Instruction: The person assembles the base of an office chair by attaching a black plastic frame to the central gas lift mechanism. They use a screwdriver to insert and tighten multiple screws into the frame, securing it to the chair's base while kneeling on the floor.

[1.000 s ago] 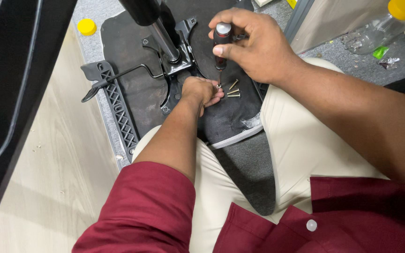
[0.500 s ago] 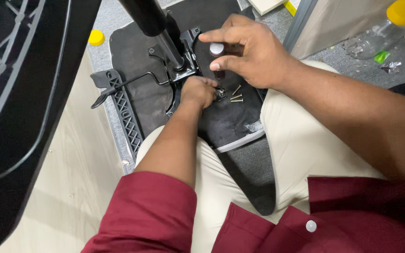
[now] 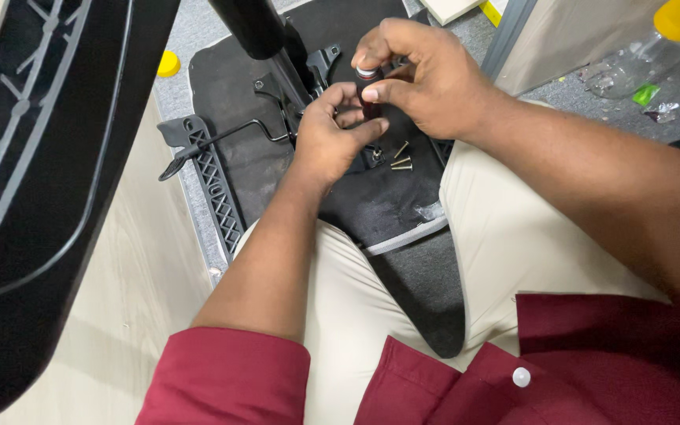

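Both hands meet on the screwdriver [image 3: 368, 94]: the right hand [image 3: 426, 79] pinches its top, the left hand [image 3: 328, 138] curls around the shaft. Three loose screws [image 3: 400, 160] (just right of the left hand) probably await fitting into the chair seat [image 3: 371, 205].

A black-handled screwdriver [image 3: 368, 93] with a silver cap ringed in red. Brass-coloured screws [image 3: 400, 160] lie on the black underside of a chair seat [image 3: 234, 149], edged in grey. Maroon shirt sleeves [image 3: 230, 378], cream trousers [image 3: 505, 236]. Far left, a yellow cap [image 3: 169, 64] on grey carpet [image 3: 186, 24]; pale wood-grain floor [image 3: 120, 315] at left.
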